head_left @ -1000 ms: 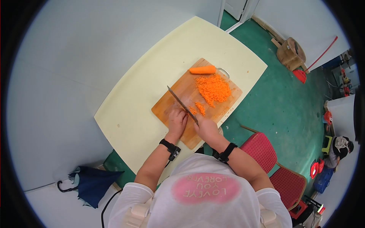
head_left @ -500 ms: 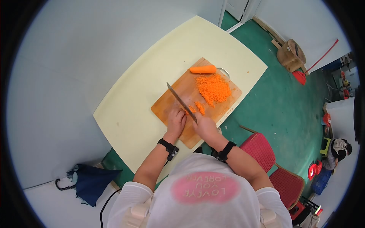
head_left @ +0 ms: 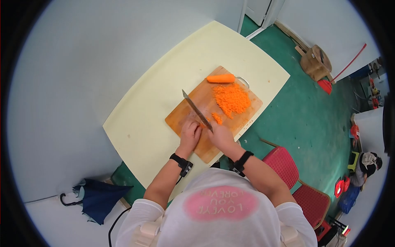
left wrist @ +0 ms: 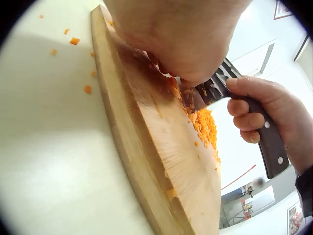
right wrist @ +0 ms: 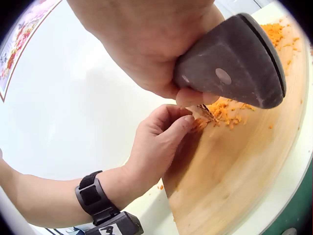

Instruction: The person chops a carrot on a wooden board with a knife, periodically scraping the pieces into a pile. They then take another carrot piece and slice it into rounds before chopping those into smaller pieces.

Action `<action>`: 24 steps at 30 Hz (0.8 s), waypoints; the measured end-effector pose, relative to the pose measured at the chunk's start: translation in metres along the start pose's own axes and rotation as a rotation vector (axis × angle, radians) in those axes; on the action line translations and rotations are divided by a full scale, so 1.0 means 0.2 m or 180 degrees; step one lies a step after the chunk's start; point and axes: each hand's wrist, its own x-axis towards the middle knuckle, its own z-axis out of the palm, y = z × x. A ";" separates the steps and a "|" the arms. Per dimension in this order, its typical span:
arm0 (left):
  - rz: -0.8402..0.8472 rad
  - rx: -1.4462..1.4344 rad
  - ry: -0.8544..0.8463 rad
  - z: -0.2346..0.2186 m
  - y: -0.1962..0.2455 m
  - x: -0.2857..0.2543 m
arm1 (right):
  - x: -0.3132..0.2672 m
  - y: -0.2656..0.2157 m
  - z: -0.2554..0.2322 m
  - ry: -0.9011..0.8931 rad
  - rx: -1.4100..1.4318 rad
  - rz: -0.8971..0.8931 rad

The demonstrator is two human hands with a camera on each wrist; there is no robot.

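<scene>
A wooden cutting board (head_left: 193, 101) lies on the pale yellow table (head_left: 164, 78). My right hand (head_left: 221, 136) grips the dark handle of a knife (right wrist: 234, 58); its blade (head_left: 196, 110) slants across the board. My left hand (head_left: 191, 132) is just left of the blade, its curled fingers (right wrist: 171, 125) holding small carrot pieces (right wrist: 199, 123) down on the board (right wrist: 234, 166). A small heap of chopped carrot (head_left: 217, 118) lies right of the blade. Farther off is a bigger heap (head_left: 231, 99). A whole carrot piece (head_left: 221, 78) rests at the board's far end.
Loose carrot bits (left wrist: 74, 41) dot the table (left wrist: 49, 147) beside the board (left wrist: 161, 147). Red chairs (head_left: 284, 162) stand to my right on the green floor. A dark umbrella (head_left: 96, 197) lies lower left. A wooden stool (head_left: 314, 57), a red broom and a person (head_left: 368, 162) are far right.
Both hands and the knife stay in nearly the same place on the board. The orange patch beside the blade looks slightly smaller.
</scene>
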 end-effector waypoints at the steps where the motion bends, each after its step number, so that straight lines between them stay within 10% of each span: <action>1: -0.0158 0.0000 0.0028 -0.01 0.01 -0.01 | -0.03 -0.01 -0.01 -0.0025 -0.0072 0.0088; 24: -0.0146 0.0015 0.0243 0.02 -0.03 -0.02 | -0.07 -0.05 0.00 -0.0151 -0.0236 0.0063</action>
